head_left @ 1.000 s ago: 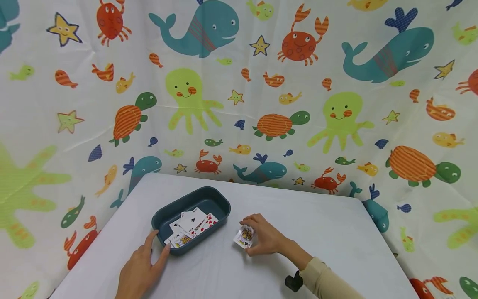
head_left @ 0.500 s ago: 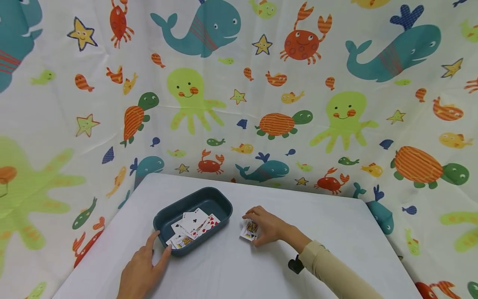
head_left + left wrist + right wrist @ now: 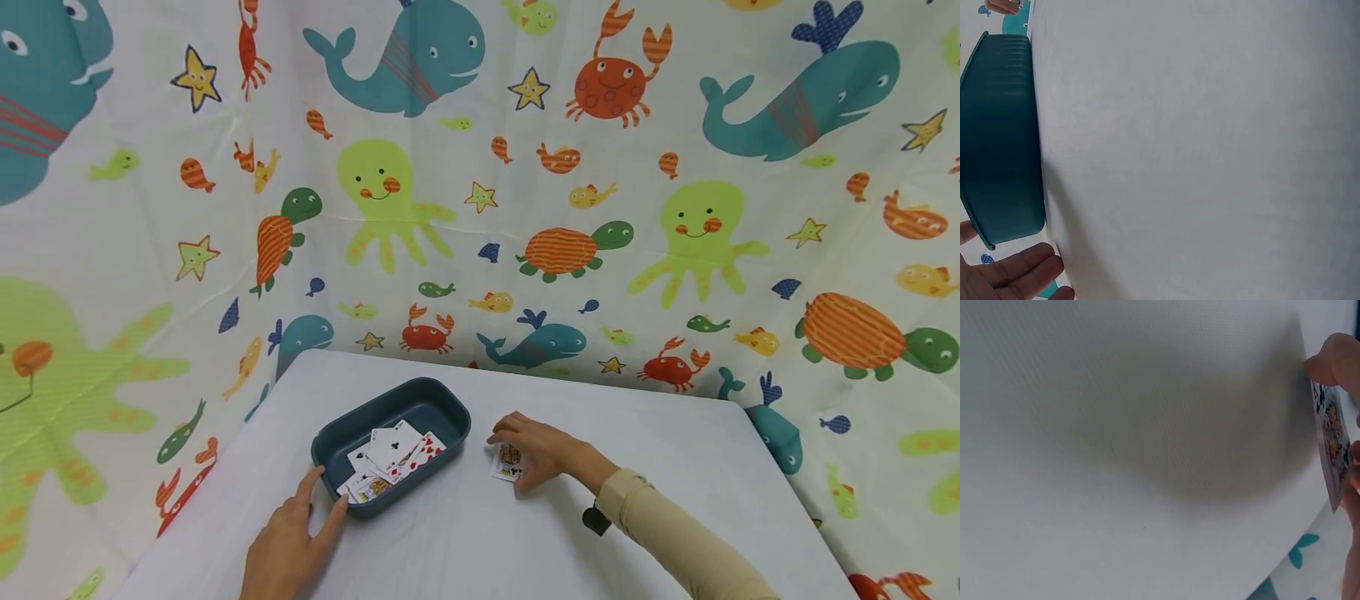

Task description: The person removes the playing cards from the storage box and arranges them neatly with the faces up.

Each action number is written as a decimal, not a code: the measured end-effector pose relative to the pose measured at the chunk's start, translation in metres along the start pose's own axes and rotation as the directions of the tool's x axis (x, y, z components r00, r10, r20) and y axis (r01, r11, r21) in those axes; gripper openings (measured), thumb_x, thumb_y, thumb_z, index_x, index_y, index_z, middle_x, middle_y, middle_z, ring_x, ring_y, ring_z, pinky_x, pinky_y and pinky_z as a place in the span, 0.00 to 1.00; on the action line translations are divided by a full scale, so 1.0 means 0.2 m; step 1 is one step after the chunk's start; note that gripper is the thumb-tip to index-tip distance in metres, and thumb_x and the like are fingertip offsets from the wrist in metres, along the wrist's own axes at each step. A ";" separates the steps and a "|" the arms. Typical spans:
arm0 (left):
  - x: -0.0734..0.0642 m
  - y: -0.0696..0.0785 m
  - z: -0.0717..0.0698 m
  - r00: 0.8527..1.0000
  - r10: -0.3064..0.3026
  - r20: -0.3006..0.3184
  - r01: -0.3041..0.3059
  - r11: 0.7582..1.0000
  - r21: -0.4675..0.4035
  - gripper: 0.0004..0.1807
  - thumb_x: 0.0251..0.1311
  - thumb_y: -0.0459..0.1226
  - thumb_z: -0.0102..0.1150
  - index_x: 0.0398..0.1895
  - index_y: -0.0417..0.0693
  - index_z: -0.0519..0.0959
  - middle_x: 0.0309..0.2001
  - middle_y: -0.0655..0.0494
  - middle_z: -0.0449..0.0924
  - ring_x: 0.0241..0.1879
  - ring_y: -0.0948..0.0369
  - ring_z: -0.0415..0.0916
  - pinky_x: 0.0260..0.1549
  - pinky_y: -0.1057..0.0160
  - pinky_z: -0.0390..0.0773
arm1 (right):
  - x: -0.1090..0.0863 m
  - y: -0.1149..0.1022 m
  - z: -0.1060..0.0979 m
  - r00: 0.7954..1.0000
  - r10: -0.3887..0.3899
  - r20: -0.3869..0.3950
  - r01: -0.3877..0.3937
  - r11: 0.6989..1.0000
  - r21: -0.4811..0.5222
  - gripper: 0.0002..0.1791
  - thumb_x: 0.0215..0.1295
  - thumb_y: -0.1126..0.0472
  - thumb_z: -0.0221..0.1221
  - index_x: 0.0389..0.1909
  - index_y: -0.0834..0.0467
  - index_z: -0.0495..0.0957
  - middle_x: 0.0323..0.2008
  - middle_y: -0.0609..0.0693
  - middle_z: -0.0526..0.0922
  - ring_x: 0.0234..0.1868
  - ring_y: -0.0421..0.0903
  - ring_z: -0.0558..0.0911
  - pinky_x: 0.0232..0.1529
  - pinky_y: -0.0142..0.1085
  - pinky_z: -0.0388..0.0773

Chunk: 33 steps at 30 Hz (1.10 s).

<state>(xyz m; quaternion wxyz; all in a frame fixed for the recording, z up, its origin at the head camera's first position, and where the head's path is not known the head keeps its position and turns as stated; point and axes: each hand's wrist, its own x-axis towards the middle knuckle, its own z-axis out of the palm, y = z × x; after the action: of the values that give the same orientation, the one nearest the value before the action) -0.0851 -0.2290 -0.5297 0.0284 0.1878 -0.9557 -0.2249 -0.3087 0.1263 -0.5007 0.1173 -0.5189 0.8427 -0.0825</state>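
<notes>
My right hand (image 3: pixel 542 452) pinches a playing card (image 3: pixel 507 463), a face card with club pips, just right of the dark teal bin (image 3: pixel 411 490). In the right wrist view the playing card (image 3: pixel 1333 437) lies between the thumb and the fingers, close to the white cloth. Several face-up playing cards (image 3: pixel 393 447) lie loosely overlapped in the near half of the bin, clubs and hearts among them. My left hand (image 3: pixel 287 537) rests its fingertips and thumb at the bin's near left corner. In the left wrist view its relaxed fingers (image 3: pixel 1025 272) are beside the bin's end.
A white cloth covers the table (image 3: pixel 465 550) under the bin and both hands. Behind and beside the table hangs a curtain (image 3: pixel 450 167) printed with sea animals. A small black object (image 3: pixel 596 521) sits at my right wrist.
My right hand has lowered slightly and shifted right with the playing card, which is now more upright in view. The left hand stays at the bin. The head view has turned slightly left.
</notes>
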 end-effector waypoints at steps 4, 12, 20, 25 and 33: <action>-0.01 0.00 0.00 1.000 -0.010 0.011 0.010 1.000 -0.004 0.44 0.66 0.64 0.55 0.75 0.46 0.60 0.39 0.45 0.80 0.33 0.53 0.74 0.37 0.43 0.81 | 0.01 0.01 0.00 1.000 -0.010 0.027 0.010 1.000 -0.003 0.42 0.52 0.47 0.75 0.69 0.49 0.72 0.67 0.46 0.69 0.67 0.43 0.68 0.68 0.41 0.70; -0.01 0.00 0.01 1.000 -0.018 0.018 0.018 1.000 -0.009 0.44 0.67 0.64 0.54 0.75 0.46 0.60 0.38 0.46 0.79 0.31 0.53 0.72 0.35 0.44 0.81 | 0.03 -0.02 0.00 0.998 -0.010 0.069 0.013 0.999 -0.042 0.44 0.51 0.47 0.75 0.71 0.48 0.71 0.68 0.45 0.69 0.68 0.43 0.67 0.69 0.42 0.69; -0.01 -0.01 0.02 1.000 -0.010 -0.005 0.010 1.000 -0.007 0.44 0.66 0.65 0.54 0.75 0.47 0.60 0.39 0.45 0.80 0.32 0.52 0.74 0.37 0.42 0.81 | 0.03 -0.01 0.02 0.999 -0.005 0.052 0.008 0.998 -0.069 0.44 0.52 0.46 0.74 0.71 0.46 0.70 0.68 0.45 0.68 0.68 0.44 0.68 0.69 0.44 0.70; 0.00 0.00 0.01 1.000 -0.004 -0.011 0.004 1.000 -0.003 0.44 0.66 0.64 0.54 0.75 0.47 0.60 0.39 0.44 0.80 0.32 0.52 0.74 0.37 0.42 0.81 | 0.02 -0.01 0.03 0.999 0.033 0.031 -0.032 0.999 -0.037 0.44 0.52 0.47 0.74 0.71 0.46 0.70 0.69 0.45 0.69 0.68 0.44 0.68 0.69 0.45 0.70; 0.00 0.00 0.01 1.000 0.006 -0.020 -0.006 1.000 -0.012 0.43 0.67 0.63 0.55 0.74 0.46 0.61 0.40 0.42 0.81 0.32 0.51 0.75 0.38 0.41 0.81 | 0.01 0.00 0.03 0.997 0.074 -0.006 -0.074 0.997 -0.027 0.43 0.53 0.48 0.74 0.72 0.46 0.70 0.68 0.44 0.69 0.70 0.44 0.67 0.70 0.45 0.68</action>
<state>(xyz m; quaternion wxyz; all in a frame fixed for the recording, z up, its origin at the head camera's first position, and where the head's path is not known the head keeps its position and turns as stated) -0.0848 -0.2273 -0.5310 0.0400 0.1870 -0.9546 -0.2286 -0.3078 0.1251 -0.5074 0.1110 -0.4886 0.8627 -0.0682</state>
